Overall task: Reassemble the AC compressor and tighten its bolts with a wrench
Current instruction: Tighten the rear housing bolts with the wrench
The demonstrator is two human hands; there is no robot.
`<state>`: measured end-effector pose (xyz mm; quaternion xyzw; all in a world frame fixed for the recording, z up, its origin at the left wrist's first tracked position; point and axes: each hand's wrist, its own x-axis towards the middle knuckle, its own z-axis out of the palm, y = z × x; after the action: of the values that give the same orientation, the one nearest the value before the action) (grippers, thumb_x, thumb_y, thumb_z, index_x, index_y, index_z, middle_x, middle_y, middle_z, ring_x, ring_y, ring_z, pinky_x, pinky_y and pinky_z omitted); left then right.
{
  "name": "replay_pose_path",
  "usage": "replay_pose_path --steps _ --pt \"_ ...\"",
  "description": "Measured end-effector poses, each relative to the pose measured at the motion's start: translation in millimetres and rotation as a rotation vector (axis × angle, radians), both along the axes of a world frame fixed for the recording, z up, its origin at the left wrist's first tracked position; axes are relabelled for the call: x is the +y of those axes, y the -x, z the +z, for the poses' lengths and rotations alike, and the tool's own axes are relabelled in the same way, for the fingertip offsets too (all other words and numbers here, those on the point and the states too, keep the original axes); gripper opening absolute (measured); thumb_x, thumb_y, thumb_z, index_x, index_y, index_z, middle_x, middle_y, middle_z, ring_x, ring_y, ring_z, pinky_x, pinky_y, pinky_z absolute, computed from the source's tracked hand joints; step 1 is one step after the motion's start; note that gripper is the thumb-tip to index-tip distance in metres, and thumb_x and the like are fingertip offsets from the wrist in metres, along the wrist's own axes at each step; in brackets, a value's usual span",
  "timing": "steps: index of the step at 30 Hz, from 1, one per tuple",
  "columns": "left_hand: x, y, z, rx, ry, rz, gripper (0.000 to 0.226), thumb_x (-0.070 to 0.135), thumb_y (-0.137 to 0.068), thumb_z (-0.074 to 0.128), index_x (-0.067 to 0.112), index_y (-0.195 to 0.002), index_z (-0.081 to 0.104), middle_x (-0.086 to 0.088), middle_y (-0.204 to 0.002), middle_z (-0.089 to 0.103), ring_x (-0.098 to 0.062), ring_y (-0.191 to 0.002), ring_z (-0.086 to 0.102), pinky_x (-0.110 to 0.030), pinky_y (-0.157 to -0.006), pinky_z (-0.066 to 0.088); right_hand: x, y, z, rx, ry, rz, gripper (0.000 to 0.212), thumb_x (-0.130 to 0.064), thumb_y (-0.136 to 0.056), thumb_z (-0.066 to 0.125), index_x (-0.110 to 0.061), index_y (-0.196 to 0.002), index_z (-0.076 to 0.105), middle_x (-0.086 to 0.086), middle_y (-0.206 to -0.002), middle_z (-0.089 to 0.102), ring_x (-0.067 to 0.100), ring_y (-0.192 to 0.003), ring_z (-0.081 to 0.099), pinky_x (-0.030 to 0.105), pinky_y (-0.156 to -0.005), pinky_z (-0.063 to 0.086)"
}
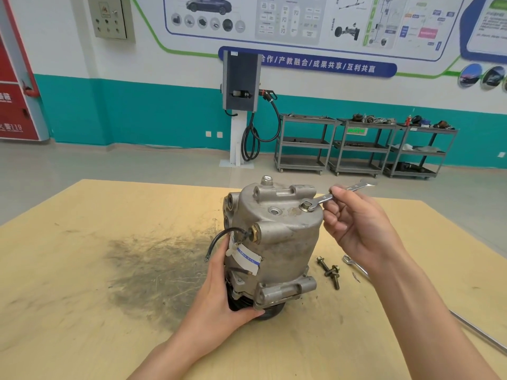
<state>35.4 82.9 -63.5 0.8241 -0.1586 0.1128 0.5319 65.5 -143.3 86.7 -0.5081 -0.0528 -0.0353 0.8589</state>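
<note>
On the left part of the desk (82, 270) there is a dark, scratched stain on the yellow surface. The left hand (219, 292) comes in from the near edge, forearm pointing up and a little to the right. Its grip is grasping the lower part of the AC compressor (274, 242): the thumb lies under the black pulley at the bottom, and the other fingers go behind the body, where they are hidden.

The compressor stands upright near the middle of the desk, closer to the far edge, long axis vertical, pulley end down and flat cover end up. A black cable (219, 239) and a white label (247, 259) hang on its left side.

The right hand (354, 226) comes from the near right corner, palm turned to the left. Its grip pinches the wrench (337, 193) at mid-handle between thumb and fingers. The wrench lies almost level, long axis from left to upper right; its open end sits on the bolt (305, 206) on the top cover.

Just right of the compressor base, three loose bolts (329, 271) lie on the desk, and beside them a second wrench (354, 266), partly hidden under the right forearm.
</note>
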Motion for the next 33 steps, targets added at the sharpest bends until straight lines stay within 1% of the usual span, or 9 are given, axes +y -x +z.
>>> replay_pose_path --steps 7,10,14,21,24,26,28,31,33 --pt "-1 2 3 -0.001 -0.002 -0.002 0.124 0.057 -0.058 0.084 0.068 -0.139 -0.01 0.02 -0.155 0.031 0.002 -0.139 0.035 -0.035 -0.116 0.034 -2 1 -3 0.017 -0.036 0.043 0.016 -0.009 -0.097 0.05 -0.011 -0.081 0.051 0.002 -0.054 0.048 0.01 -0.041 0.044 0.013 -0.034 0.032" --pt "-1 2 4 -0.009 -0.007 -0.005 0.124 0.056 -0.059 0.085 0.068 -0.139 -0.009 0.02 -0.155 0.03 0.002 -0.14 0.034 -0.037 -0.116 0.034 1 2 -6 0.002 -0.031 0.001 0.016 -0.012 -0.098 0.048 -0.012 -0.082 0.05 0.001 -0.053 0.047 0.01 -0.041 0.044 0.015 -0.034 0.032" --pt "0 2 4 -0.008 -0.005 -0.007 0.125 0.056 -0.06 0.086 0.066 -0.141 -0.009 0.022 -0.155 0.029 0.002 -0.141 0.033 -0.038 -0.116 0.034 13 1 -13 -0.02 -0.047 -0.089 0.024 -0.019 -0.102 0.043 -0.015 -0.079 0.048 -0.003 -0.048 0.041 0.009 -0.038 0.036 0.019 -0.039 0.024" --pt "0 1 2 0.003 -0.011 0.006 0.125 0.06 -0.058 0.084 0.068 -0.139 -0.011 0.025 -0.155 0.026 0.009 -0.14 0.028 -0.019 -0.111 0.029 12 -5 -10 -0.051 -0.001 -0.026 0.026 -0.023 -0.103 0.043 -0.014 -0.08 0.049 -0.005 -0.047 0.039 0.008 -0.037 0.033 0.017 -0.035 0.025" --pt "0 0 1 0.015 -0.009 0.008 0.125 0.058 -0.058 0.084 0.071 -0.136 -0.012 0.027 -0.154 0.026 0.012 -0.139 0.027 -0.003 -0.103 0.027 8 -8 -9 -0.057 0.045 0.01 0.025 -0.025 -0.102 0.044 -0.013 -0.081 0.051 -0.005 -0.048 0.04 0.008 -0.037 0.033 0.017 -0.035 0.025" --pt "-1 -1 1 0.017 -0.005 0.007 0.125 0.056 -0.058 0.085 0.071 -0.136 -0.011 0.028 -0.154 0.027 0.013 -0.137 0.029 0.002 -0.1 0.026 6 -9 -8 -0.05 0.067 0.039 0.024 -0.026 -0.101 0.045 -0.014 -0.082 0.051 -0.005 -0.048 0.039 0.007 -0.038 0.033 0.017 -0.036 0.024" --pt "0 -1 1 0.015 0.004 0.004 0.125 0.054 -0.059 0.086 0.071 -0.136 -0.01 0.029 -0.153 0.029 0.012 -0.137 0.03 -0.001 -0.102 0.028 6 -11 -7 -0.044 0.085 0.062 0.023 -0.027 -0.101 0.045 -0.014 -0.083 0.051 -0.005 -0.048 0.038 0.007 -0.038 0.032 0.017 -0.037 0.023" --pt "0 0 2 0.006 -0.005 0.004 0.125 0.055 -0.058 0.085 0.067 -0.14 -0.008 0.026 -0.154 0.028 0.008 -0.139 0.03 -0.02 -0.111 0.031 5 -10 -5 -0.047 0.106 0.053 0.024 -0.027 -0.102 0.044 -0.015 -0.083 0.052 -0.006 -0.048 0.038 0.007 -0.038 0.032 0.017 -0.038 0.024" --pt "0 1 2 0.007 -0.008 0.006 0.125 0.057 -0.057 0.085 0.065 -0.141 -0.008 0.024 -0.154 0.029 0.007 -0.139 0.031 -0.025 -0.112 0.031 6 -8 -4 -0.074 0.085 0.025 0.026 -0.027 -0.103 0.043 -0.014 -0.083 0.052 -0.005 -0.048 0.04 0.007 -0.038 0.033 0.017 -0.038 0.025"
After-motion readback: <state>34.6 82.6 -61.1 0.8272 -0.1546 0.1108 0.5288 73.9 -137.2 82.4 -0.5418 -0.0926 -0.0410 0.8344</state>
